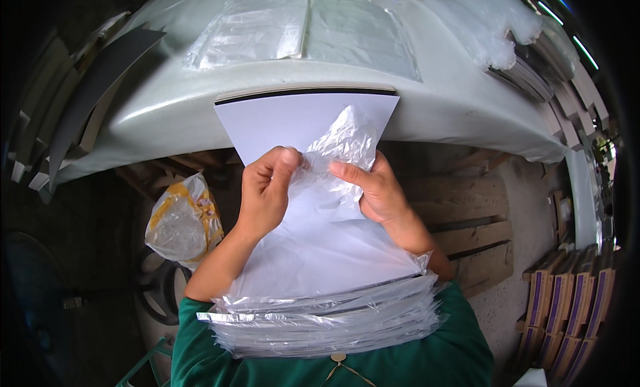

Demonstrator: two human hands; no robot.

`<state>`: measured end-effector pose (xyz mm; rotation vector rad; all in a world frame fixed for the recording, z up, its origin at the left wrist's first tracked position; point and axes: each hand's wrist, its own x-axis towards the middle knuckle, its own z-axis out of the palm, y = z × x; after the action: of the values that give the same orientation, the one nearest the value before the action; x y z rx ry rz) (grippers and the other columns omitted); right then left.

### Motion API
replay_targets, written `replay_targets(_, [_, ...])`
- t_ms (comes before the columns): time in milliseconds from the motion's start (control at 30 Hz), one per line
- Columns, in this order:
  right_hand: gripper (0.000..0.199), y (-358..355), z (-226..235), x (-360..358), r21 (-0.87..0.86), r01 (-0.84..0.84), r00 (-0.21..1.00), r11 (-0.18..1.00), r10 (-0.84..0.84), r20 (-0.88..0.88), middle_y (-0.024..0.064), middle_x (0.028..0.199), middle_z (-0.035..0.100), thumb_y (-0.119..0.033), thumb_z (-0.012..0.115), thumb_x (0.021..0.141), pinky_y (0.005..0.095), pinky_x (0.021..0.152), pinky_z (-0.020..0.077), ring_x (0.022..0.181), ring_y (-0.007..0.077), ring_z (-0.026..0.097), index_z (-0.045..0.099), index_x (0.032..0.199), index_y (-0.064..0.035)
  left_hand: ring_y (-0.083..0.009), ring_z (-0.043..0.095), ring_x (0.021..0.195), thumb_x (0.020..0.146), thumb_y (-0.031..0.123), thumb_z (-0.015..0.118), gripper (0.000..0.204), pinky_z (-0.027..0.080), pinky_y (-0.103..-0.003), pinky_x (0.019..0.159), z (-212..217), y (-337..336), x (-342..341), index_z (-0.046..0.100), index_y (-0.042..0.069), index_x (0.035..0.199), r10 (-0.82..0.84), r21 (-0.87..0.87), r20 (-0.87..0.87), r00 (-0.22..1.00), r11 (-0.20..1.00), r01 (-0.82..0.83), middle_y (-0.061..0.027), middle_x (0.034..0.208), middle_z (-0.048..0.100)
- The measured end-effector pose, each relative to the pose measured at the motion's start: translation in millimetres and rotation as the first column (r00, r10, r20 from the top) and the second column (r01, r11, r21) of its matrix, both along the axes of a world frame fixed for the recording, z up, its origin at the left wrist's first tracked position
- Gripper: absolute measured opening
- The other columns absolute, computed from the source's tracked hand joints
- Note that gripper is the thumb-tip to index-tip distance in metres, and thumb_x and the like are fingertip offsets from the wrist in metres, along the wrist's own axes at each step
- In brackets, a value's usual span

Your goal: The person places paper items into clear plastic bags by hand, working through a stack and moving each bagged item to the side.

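Observation:
A white sheet or board (263,124) lies in front of me, its far end at the table edge over a dark-edged board. Crumpled clear plastic film (347,137), which looks like part of a thin bag, lies over it. My left hand (265,192) is closed in a pinch on the film's left side. With the thumb on top and the other fingers mostly hidden, my right hand (380,192) grips the film's right side. Closer to my body, a thick stack of clear plastic bags (327,324) lies across my lap.
Flat clear-wrapped packs (257,30) lie on the pale covered table (267,77). Dark and grey boards (93,94) stand at left, more stacked boards (527,77) at right. A yellow-and-clear plastic bag (183,224) hangs low left. A wooden pallet (467,207) and cartons (567,307) are at right.

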<state>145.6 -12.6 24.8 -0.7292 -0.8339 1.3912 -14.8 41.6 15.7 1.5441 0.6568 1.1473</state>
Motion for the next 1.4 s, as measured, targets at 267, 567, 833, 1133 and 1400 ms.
replay_targets(267, [0.023, -2, -6, 0, -0.013, -0.005, 1.000, 1.000, 0.005, -0.021, 0.0042, 0.090, 0.059, -0.011, 0.064, 0.077, 0.0246, 0.072, 0.0440, 0.084, 0.0106, 0.055, 0.056, 0.096, -0.0005, -0.0083, 0.052, 0.068, 0.077, 0.010, 0.064, 0.011, 0.040, -0.023, 0.068, 0, -5, -6, 0.063, 0.001, 0.083, -0.003, 0.053, -0.115, 0.993, 0.999, 0.009, -0.0040, 0.075, 0.063])
replay_targets(567, [0.024, -2, -9, -3, -0.051, -0.038, 0.999, 0.998, 0.036, -0.027, 0.0027, 0.088, 0.058, -0.015, 0.065, 0.078, 0.0235, 0.069, 0.0438, 0.080, 0.0095, 0.054, 0.056, 0.096, -0.0028, -0.0075, 0.050, 0.068, 0.078, 0.008, 0.063, 0.013, 0.039, -0.020, 0.065, -10, 1, -13, 0.057, -0.003, 0.073, 0.012, 0.182, -0.145, 0.989, 0.983, 0.015, -0.0035, 0.073, 0.059])
replay_targets(833, [0.021, -3, -6, -4, -0.004, -0.003, 1.000, 1.000, 0.003, -0.006, 0.0007, 0.081, 0.056, -0.018, 0.066, 0.077, 0.0227, 0.066, 0.0426, 0.077, 0.0080, 0.053, 0.055, 0.089, -0.0041, -0.0109, 0.052, 0.069, 0.073, 0.006, 0.068, 0.012, 0.040, -0.024, 0.069, 5, -8, -3, 0.057, 0.002, 0.073, -0.040, 0.153, -0.066, 0.997, 0.987, 0.050, -0.0034, 0.072, 0.058])
replay_targets(1133, [0.027, -6, -12, 0, 0.057, -0.090, 0.988, 0.994, 0.097, -0.119, 0.0018, 0.077, 0.051, -0.020, 0.066, 0.072, 0.0268, 0.064, 0.0412, 0.071, 0.0111, 0.049, 0.051, 0.089, -0.0047, -0.0112, 0.051, 0.078, 0.084, 0.015, 0.056, 0.016, 0.039, -0.025, 0.073, 8, 0, -4, 0.054, 0.002, 0.074, -0.102, 0.052, 0.055, 0.993, 0.994, 0.099, -0.0064, 0.082, 0.057])
replay_targets(1400, [0.026, -12, 1, 8, -0.031, -0.027, 0.999, 0.999, 0.026, -0.036, 0.0054, 0.078, 0.057, -0.010, 0.061, 0.072, 0.0256, 0.058, 0.0408, 0.065, 0.0088, 0.050, 0.054, 0.096, -0.0019, -0.0135, 0.055, 0.084, 0.086, 0.018, 0.054, 0.020, 0.040, -0.025, 0.080, 12, 3, -8, 0.056, 0.000, 0.079, -0.138, 0.085, -0.008, 0.990, 0.987, 0.138, -0.0083, 0.082, 0.062])
